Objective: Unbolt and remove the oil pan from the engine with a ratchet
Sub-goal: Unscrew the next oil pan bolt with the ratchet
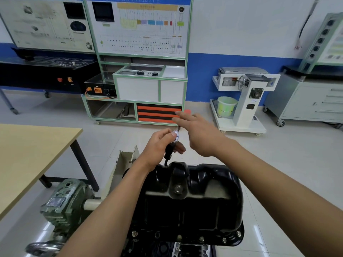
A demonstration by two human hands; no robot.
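A glossy black oil pan [193,199] sits bottom-up on the engine, with several bolts along its near flange and a drain plug in its middle recess. Above the pan's far left corner stands the ratchet [169,150] with its socket extension pointing down onto the flange. My left hand [161,143] grips the ratchet's head, thumb on top. Over the ratchet's handle end hovers my right hand [198,134], blurred, fingers stretched out; whether it touches the handle is unclear.
A wooden table [27,158] stands at the left. The engine stand's green gearbox [65,203] and cream bracket [122,164] sit left of the pan. Training benches, a white cart with a green bucket [226,106] and grey cabinets line the far wall.
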